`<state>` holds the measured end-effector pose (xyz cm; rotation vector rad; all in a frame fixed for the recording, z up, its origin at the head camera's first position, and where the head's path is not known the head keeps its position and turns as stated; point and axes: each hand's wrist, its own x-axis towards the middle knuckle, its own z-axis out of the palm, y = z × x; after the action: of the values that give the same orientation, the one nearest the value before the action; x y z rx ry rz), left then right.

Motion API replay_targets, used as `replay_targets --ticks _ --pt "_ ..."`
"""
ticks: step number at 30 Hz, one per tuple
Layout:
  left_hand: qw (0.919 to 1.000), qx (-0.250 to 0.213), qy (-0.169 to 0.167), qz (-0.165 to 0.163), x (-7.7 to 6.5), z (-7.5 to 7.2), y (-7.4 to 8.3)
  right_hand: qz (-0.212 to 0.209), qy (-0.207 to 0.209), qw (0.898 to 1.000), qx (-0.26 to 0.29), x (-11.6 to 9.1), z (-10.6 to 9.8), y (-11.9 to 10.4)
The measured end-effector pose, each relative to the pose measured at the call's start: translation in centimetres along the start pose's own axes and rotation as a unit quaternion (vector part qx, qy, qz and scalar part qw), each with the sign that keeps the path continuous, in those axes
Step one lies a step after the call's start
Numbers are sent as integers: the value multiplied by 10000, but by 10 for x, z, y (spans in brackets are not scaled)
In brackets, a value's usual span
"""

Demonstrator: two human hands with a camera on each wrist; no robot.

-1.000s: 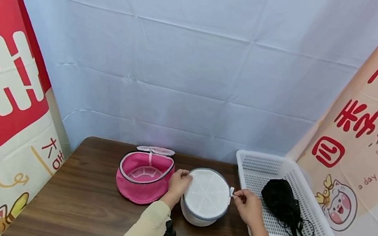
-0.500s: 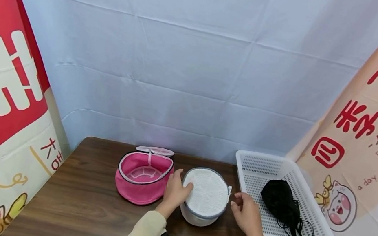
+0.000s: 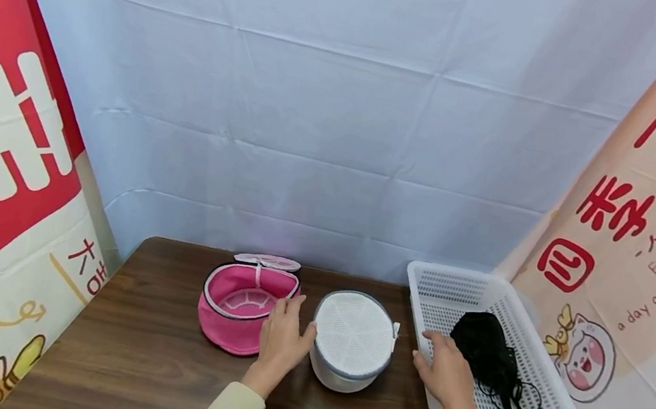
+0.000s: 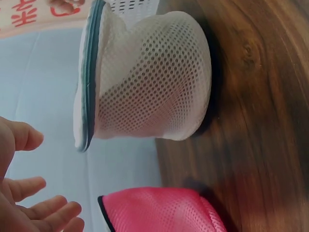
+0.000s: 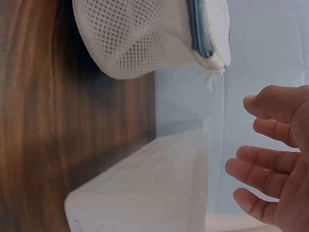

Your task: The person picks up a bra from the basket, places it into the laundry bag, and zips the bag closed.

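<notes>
A round white mesh laundry bag with a grey zip rim stands upright, its lid lying over the top. In the left wrist view its mesh side fills the middle. My left hand hovers with spread fingers between it and a pink mesh laundry bag, overlapping the pink one's right side in the head view. That pink bag's lid is folded back behind it. On the other side, my right hand holds nothing, fingers loosely bent, near the basket's left edge. A small white tag sticks out from the white bag's rim.
A white perforated plastic basket stands at the right of the brown wooden table. Inside lies a bunched black cloth item with thin cords. A pale blue cloth hangs behind the table.
My right hand has let go of the tag at the white bag's rim and moved right. My left hand has come off the white bag and moved left, toward the pink one.
</notes>
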<state>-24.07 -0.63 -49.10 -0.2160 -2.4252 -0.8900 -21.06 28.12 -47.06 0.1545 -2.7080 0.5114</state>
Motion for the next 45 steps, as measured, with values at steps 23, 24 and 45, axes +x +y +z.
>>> replay_targets --ticks 23,24,45 --pt "9929 484 1027 -354 0 -32 -53 497 -577 9971 29 27 -20 32" --pt "9926 494 1047 -363 0 -33 -55 513 -579 9970 36 28 -21 34" --pt "9821 406 1063 -1503 16 -56 -95 467 -763 9960 18 49 -28 54"
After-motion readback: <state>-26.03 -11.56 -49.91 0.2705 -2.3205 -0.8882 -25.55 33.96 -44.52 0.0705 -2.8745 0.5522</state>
